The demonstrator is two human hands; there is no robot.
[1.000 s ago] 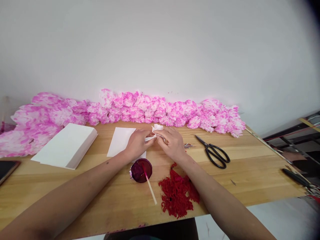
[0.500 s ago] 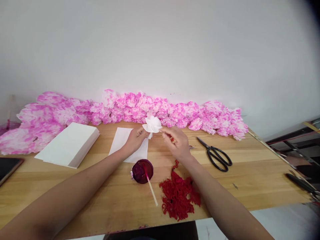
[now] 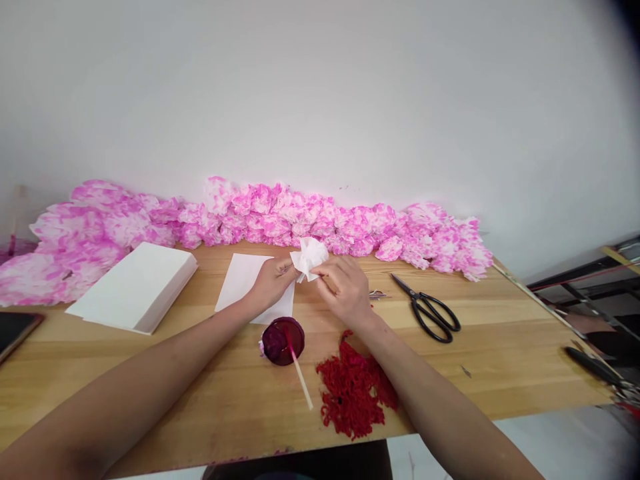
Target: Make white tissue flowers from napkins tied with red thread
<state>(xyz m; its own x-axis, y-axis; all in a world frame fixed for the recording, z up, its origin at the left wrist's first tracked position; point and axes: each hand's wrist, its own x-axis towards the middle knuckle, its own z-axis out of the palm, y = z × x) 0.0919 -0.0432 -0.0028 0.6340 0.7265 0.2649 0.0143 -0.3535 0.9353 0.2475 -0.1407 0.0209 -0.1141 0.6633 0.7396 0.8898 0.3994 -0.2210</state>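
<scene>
Between my hands, above the table, is a white paper flower [image 3: 311,255] with ruffled petals. My left hand [image 3: 274,279] is closed on its left side, fingers pinching near its base. On the right, my right hand [image 3: 345,283] pinches the lower edge of the flower with thumb and forefinger. Under my left hand lies a white paper sheet [image 3: 239,283]. A bowl of dark purple-red dye [image 3: 275,341] stands nearer to me, with a pink-tipped stick [image 3: 303,383] leaning in it. Beside the bowl, below my right forearm, rests a heap of red yarn [image 3: 350,397].
Pink-and-white paper flowers [image 3: 270,213] line the wall. A stack of white paper [image 3: 143,283] and a phone [image 3: 17,330] lie to the left. Black-handled scissors [image 3: 430,310] lie at the right, and another black-handled tool [image 3: 593,363] lies near the right edge.
My right hand has moved left and slightly down, onto the flower's lower edge. The white flower has tilted and shifted slightly right. My left hand stays on it.
</scene>
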